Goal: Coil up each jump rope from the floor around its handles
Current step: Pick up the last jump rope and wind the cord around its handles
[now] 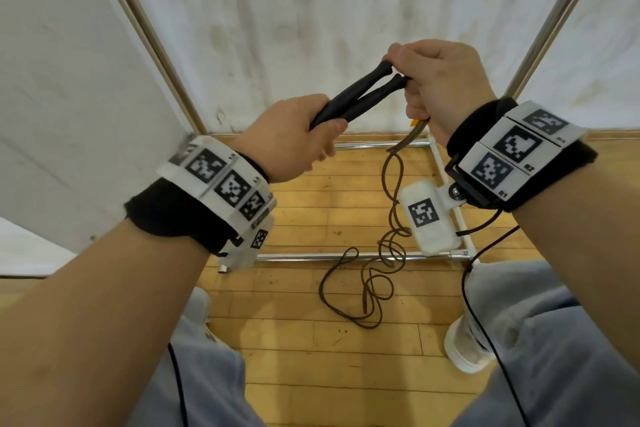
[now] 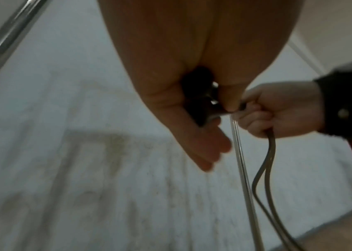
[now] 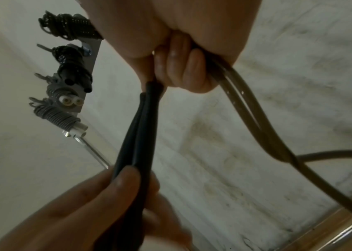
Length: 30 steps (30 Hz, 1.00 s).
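Observation:
Two black jump rope handles (image 1: 360,94) lie side by side, held up in front of me. My left hand (image 1: 298,139) grips their near ends; in the right wrist view its fingers (image 3: 125,180) wrap the handles (image 3: 136,132). My right hand (image 1: 440,83) pinches the handles' far tips and holds the brown rope (image 3: 254,115) doubled in its curled fingers. The rope (image 1: 384,253) hangs down from that hand and lies in loose tangled loops on the wooden floor (image 1: 298,322). In the left wrist view the rope (image 2: 265,169) drops as two strands below my right hand (image 2: 278,110).
A metal tube frame (image 1: 346,256) lies across the floor and rises in slanted poles (image 1: 145,31) against white walls. Several coiled jump ropes (image 3: 67,56) hang on a wall rack at upper left of the right wrist view. My legs and white shoe (image 1: 464,347) flank the rope.

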{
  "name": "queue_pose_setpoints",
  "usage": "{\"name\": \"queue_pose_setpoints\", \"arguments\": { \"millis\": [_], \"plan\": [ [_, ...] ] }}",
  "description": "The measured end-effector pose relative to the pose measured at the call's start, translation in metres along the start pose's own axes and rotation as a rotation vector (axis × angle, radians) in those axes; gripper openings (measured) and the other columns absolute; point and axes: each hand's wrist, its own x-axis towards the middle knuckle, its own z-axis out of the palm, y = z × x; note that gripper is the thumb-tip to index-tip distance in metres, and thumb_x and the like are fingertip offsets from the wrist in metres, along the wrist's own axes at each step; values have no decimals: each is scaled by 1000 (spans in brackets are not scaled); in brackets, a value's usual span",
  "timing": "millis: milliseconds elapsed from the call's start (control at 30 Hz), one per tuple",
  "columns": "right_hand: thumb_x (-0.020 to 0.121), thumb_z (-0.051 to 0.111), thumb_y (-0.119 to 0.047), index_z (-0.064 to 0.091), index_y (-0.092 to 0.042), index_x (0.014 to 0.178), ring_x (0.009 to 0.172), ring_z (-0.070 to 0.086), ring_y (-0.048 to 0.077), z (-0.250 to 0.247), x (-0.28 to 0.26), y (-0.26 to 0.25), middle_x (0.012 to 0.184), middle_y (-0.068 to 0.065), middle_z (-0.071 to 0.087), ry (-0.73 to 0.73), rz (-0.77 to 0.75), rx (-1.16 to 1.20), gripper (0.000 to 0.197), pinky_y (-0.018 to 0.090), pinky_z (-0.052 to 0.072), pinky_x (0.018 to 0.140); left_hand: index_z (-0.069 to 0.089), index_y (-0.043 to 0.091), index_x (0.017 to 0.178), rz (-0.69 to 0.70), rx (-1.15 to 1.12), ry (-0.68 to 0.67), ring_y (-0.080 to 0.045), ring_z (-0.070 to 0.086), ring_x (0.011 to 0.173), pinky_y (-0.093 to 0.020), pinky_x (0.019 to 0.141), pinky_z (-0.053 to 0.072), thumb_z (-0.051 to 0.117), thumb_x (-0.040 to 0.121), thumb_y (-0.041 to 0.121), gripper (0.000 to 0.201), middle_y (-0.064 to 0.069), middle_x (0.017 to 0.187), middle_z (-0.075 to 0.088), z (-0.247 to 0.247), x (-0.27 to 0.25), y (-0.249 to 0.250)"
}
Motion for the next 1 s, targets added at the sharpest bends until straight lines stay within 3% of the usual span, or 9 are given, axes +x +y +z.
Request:
{"name": "queue_pose_setpoints", "arguments": {
  "millis": [133, 233, 333, 433, 533, 633, 700, 833, 1000],
  "plan": [
    [90, 59, -24, 66, -17, 72, 37, 27, 8, 8, -1, -4, 40, -15, 34, 73, -47, 28, 20, 21, 26, 39, 52, 14, 98, 93, 383, 285, -13, 48, 58, -27, 51, 38, 44, 99, 34, 21, 7, 66, 49, -2, 5, -1],
    [90, 60, -23, 64, -15, 72, 39, 22, 10, 7, 2, -4, 41, -11, 29, 112, 12, 120, 21, 21, 24, 39, 49, 14, 108, 130, 387, 253, -12, 48, 59, -27, 49, 35, 44, 99, 35, 24, 11, 67, 43, 6, 2, 4],
    [91, 60, -20, 63, -11, 73, 41, 19, 12, 5, 4, -2, 43, -8, 26, 108, 72, 227, 20, 23, 22, 41, 48, 18, 102, 121, 287, 143, -5, 47, 59, -19, 50, 31, 54, 95, 37, 22, 12, 70, 47, 10, 0, 9],
    [90, 60, -22, 62, -11, 73, 41, 20, 12, 3, 3, 1, 44, -7, 27, 76, 64, 241, 20, 23, 23, 42, 55, 23, 83, 44, 45, 34, -3, 55, 51, -14, 46, 42, 60, 91, 34, 15, 9, 60, 58, -2, -1, 8],
    [91, 59, -33, 61, -15, 73, 43, 27, 12, 3, 4, 0, 50, -4, 37, 14, 59, 284, 25, 23, 29, 43, 55, 21, 71, 59, -145, 72, 0, 53, 41, -10, 45, 40, 59, 93, 28, 24, 12, 48, 58, -12, -7, 8],
    [91, 52, -46, 64, -16, 75, 46, 45, 13, 4, 4, 3, 55, -4, 52, -91, 82, 268, 36, 25, 44, 50, 56, 13, 79, 38, -367, 138, -8, 57, 48, -22, 48, 46, 56, 95, 21, 19, 5, 56, 58, -12, -7, 10],
    [91, 46, -49, 64, -22, 65, 60, 59, 19, 11, 2, 8, 60, -2, 60, -181, 72, 159, 42, 32, 51, 66, 55, 13, 85, -3, -582, 216, -12, 59, 51, -24, 50, 49, 52, 98, 19, 15, 4, 58, 57, -11, -5, 12],
    [97, 31, -46, 61, -24, 62, 83, 65, 30, 30, -10, 21, 65, 3, 67, -365, 42, -112, 52, 36, 44, 83, 51, 15, 94, -89, -891, 298, -19, 68, 62, -26, 53, 53, 45, 101, 27, 15, 0, 63, 63, -11, -1, 15],
    [99, 37, -25, 59, -17, 82, 54, 54, 8, 35, -18, 21, 58, -1, 62, -417, -2, -309, 30, 20, 42, 59, 50, 18, 94, -173, -800, 363, -13, 49, 48, -23, 42, 40, 45, 101, 30, 15, 3, 58, 52, -5, 5, 14]
  ]
}}
